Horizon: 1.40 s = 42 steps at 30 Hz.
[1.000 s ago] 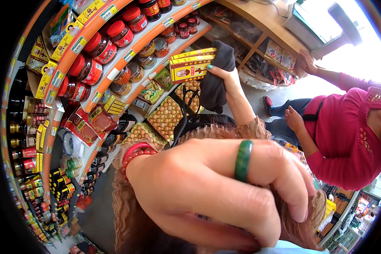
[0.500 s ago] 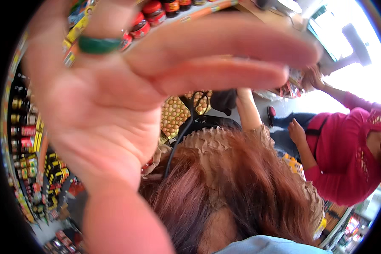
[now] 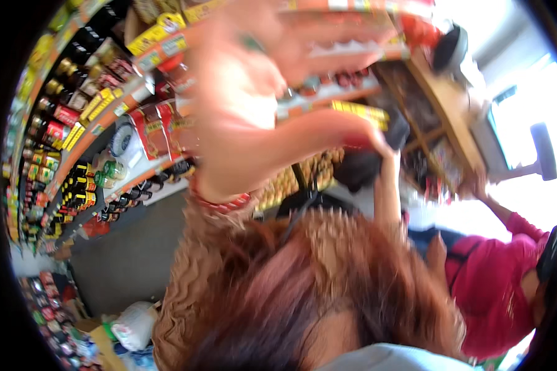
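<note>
My left hand (image 3: 241, 99) is raised large and close across the upper middle, blurred by motion. Its fingers stretch to the right with the thumb apart, and nothing shows in its grasp. A dull green ring is on one finger, and a red bracelet (image 3: 226, 203) circles the wrist below the brown ruffled sleeve (image 3: 185, 278). My right forearm (image 3: 388, 191) reaches forward, its hand largely hidden behind my left thumb and a dark object (image 3: 397, 128). Another soft black shape (image 3: 358, 168) is beside the right wrist; I cannot tell whether it is held.
Curved shelves of bottles and jars (image 3: 62, 114) line the left. Eggs (image 3: 322, 167) lie ahead, beyond a black cable. A wooden rack (image 3: 442, 105) stands far right. A person in a pink top (image 3: 492, 290) is close on the right. A white bag (image 3: 133, 324) is lower left.
My left hand has moved up and right, away from the camera, and its sleeve now shows. The view has shifted, bringing more shelving and grey floor into sight.
</note>
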Tool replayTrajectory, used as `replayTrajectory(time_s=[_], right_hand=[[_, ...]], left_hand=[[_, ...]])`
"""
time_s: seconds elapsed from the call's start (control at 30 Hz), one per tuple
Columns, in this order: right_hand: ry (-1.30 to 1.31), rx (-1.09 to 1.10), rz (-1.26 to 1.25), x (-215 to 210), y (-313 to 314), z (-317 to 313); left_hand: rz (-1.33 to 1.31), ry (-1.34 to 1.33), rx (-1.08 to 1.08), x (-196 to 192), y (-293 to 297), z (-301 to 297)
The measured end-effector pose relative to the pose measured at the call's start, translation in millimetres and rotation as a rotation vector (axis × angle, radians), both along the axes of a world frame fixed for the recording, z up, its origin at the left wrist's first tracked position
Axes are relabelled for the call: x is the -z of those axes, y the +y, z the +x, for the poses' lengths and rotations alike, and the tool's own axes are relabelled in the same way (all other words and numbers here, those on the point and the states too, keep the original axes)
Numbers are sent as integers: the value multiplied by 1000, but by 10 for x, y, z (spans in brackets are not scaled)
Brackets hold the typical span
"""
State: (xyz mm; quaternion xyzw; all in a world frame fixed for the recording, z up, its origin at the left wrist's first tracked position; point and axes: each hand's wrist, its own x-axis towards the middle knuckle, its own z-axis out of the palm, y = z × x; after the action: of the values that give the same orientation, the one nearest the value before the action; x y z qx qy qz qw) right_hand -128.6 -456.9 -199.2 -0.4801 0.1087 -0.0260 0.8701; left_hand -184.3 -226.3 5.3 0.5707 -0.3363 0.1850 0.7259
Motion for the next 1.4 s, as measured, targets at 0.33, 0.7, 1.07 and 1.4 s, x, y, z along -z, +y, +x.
replayTrajectory(time_s=[0.33,0.7,1.07,1.4], right_hand=[[-347,-77,-174,163,399,-184],[-296,-63,-316,-52,1174,-40],[-93,93,-194,-23,1286,62],[-29,107,-128,332,1069,82]], left_hand=[[382,461,-237,1875,149,84],[385,236,-748,1591,1105,-365],[-662,347,-1054,782,4137,-1481],[-631,628,-1163,365,5742,-1180]])
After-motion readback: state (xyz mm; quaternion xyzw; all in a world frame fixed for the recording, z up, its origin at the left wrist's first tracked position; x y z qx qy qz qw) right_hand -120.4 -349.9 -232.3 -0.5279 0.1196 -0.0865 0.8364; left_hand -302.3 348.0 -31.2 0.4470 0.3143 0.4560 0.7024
